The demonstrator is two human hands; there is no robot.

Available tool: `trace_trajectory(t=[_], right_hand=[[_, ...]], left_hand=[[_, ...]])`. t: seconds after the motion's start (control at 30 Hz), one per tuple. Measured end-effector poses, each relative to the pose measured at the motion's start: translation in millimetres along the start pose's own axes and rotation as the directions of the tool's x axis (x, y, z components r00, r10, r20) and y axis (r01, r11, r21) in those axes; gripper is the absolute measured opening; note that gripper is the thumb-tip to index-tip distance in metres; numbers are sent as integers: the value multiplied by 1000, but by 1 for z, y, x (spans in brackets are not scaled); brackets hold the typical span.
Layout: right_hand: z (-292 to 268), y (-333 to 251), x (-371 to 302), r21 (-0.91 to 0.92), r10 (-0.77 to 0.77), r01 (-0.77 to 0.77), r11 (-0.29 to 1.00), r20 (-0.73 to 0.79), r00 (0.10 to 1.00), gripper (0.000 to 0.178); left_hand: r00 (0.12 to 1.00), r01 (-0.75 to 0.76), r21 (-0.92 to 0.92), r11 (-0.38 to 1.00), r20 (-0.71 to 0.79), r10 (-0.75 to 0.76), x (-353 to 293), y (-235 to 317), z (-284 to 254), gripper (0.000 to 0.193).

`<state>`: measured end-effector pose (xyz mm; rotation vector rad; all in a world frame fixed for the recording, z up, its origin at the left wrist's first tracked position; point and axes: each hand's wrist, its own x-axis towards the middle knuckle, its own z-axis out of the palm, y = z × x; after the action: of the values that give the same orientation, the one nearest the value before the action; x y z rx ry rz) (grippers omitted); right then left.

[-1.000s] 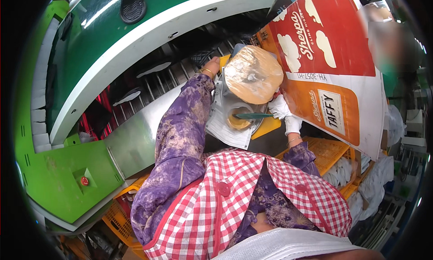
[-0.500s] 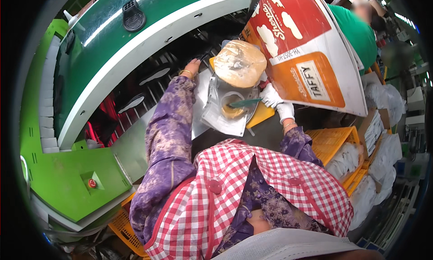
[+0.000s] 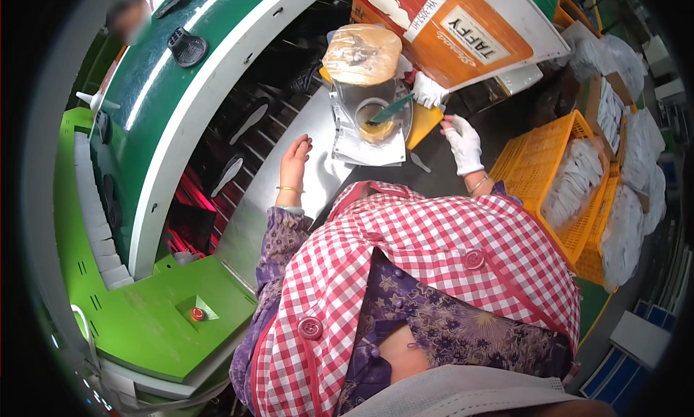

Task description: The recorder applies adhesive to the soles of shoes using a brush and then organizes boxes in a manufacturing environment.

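My bare left hand hovers over the metal sheet, fingers loosely apart and holding nothing. On the right, my right hand wears a white glove with bare fingertips; it is open and empty beside a yellow sheet. Between and beyond my hands stands a tan, film-wrapped round lid or block above a clear container. In front of it, a green-handled tool, probably a brush, leans in a small round pot. Printed papers lie under the pot. A white glove rests beside the carton.
A large printed carton stands at the back right. Yellow crates hold white bundles at right. At left, a green conveyor carries black shoe soles, with white sole-shaped pieces on rods below. A green panel bears a red button.
Both hands have drawn back toward me: the left from the far rods, the right from beside the pot. My view has shifted, and a person now shows at the far left.
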<state>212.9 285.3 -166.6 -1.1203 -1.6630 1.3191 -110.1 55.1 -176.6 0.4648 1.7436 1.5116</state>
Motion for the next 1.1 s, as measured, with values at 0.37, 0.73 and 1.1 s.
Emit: trace_trajectory(t=[0.37, 0.73, 1.1], right_hand=[[51, -55, 29, 35, 107, -110, 993, 67, 992, 32], [79, -67, 47, 94, 157, -170, 981, 132, 979, 37], [68, -60, 45, 91, 82, -99, 991, 181, 980, 34]], left_hand=[[983, 94, -122, 988, 166, -73, 42, 105, 85, 45], [995, 78, 78, 994, -63, -74, 104, 128, 93, 25], [996, -46, 21, 999, -76, 48, 78, 137, 64, 24]])
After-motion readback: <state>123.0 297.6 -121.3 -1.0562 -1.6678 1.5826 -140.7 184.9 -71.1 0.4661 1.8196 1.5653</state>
